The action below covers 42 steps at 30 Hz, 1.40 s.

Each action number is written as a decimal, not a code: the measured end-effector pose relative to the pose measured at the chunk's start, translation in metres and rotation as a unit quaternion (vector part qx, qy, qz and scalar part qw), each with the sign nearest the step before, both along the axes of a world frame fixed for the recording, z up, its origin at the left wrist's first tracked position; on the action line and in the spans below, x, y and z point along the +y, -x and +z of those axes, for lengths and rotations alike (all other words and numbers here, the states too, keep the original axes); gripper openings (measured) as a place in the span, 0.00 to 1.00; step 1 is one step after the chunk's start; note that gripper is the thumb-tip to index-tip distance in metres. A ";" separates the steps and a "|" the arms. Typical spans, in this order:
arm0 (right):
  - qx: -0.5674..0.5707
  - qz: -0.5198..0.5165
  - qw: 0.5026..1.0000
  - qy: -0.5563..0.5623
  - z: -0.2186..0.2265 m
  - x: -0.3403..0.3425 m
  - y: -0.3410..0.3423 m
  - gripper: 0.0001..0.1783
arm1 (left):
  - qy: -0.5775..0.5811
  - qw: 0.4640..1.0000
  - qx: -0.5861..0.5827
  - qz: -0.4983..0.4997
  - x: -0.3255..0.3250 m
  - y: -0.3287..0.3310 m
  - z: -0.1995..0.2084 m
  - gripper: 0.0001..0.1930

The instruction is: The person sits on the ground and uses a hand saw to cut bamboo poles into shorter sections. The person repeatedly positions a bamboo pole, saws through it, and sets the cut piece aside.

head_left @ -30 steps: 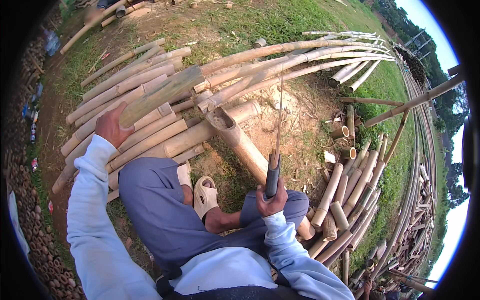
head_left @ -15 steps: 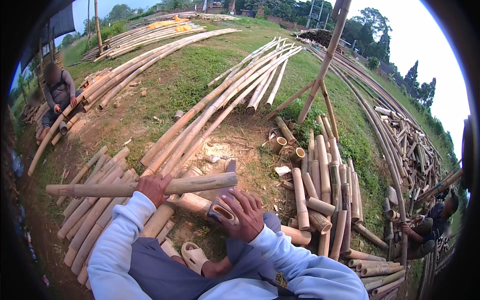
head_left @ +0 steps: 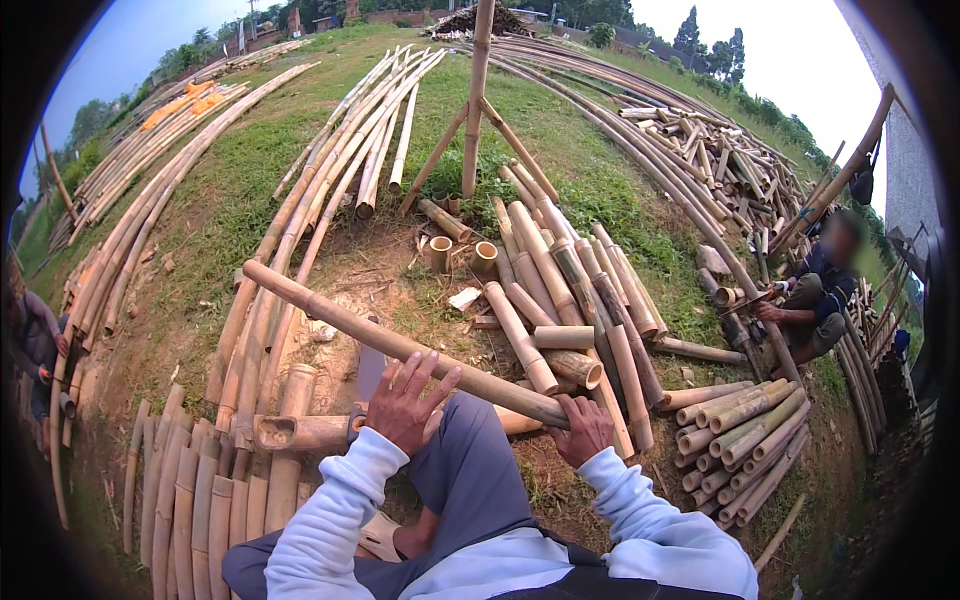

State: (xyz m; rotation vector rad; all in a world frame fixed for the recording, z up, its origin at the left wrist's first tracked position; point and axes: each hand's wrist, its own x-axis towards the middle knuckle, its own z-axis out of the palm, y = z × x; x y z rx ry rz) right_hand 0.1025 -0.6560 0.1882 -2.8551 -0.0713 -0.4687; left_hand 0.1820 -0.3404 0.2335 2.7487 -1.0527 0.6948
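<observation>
While the right hand (head_left: 584, 430) grips the end of a smooth, cylindrical bamboo pole (head_left: 340, 317), the left hand (head_left: 405, 400) lies against it, fingers spread.

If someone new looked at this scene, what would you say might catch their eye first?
Most likely the bamboo pole slanting across the middle, with the person's left hand spread on it and the right hand at its lower right end. Beyond it, an upright post rises at the top centre. At the right, a co-worker crouches beyond a stack of cut bamboo.
</observation>
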 end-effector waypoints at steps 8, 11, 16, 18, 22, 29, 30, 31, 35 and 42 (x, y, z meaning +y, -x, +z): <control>0.081 -0.266 0.957 -0.086 -0.089 -0.084 0.054 0.29 | -0.027 0.971 0.149 0.186 0.119 0.017 0.007 0.38; 0.118 -0.329 0.926 -0.147 -0.098 -0.101 0.062 0.31 | 0.009 0.938 0.213 0.274 0.175 0.037 0.016 0.38; 0.107 -0.417 0.883 -0.186 -0.110 -0.119 0.072 0.34 | 0.072 0.883 0.289 0.362 0.248 0.089 0.028 0.30; 0.098 -0.451 0.871 -0.169 -0.105 -0.122 0.072 0.34 | 0.125 0.858 0.313 0.387 0.271 0.121 0.030 0.25; 0.078 -0.463 0.860 -0.202 -0.111 -0.139 0.084 0.35 | 0.178 0.798 0.413 0.402 0.295 0.181 0.001 0.15; 0.133 -0.470 0.855 -0.177 -0.121 -0.172 0.052 0.31 | 0.204 0.829 0.368 0.368 0.278 0.216 0.028 0.13; 0.125 -0.467 0.863 -0.143 -0.124 -0.193 0.054 0.29 | 0.277 0.810 0.364 0.367 0.276 0.213 0.033 0.13; 0.124 -0.448 0.872 -0.152 -0.132 -0.218 0.055 0.28 | 0.349 0.785 0.357 0.367 0.274 0.211 0.039 0.13; 0.205 -0.476 0.846 -0.127 -0.122 -0.262 0.043 0.35 | 0.394 0.773 0.318 0.383 0.274 0.202 0.038 0.14; 0.320 -0.449 0.829 -0.096 -0.144 -0.281 0.023 0.42 | 0.309 0.770 0.424 0.362 0.284 0.209 0.003 0.15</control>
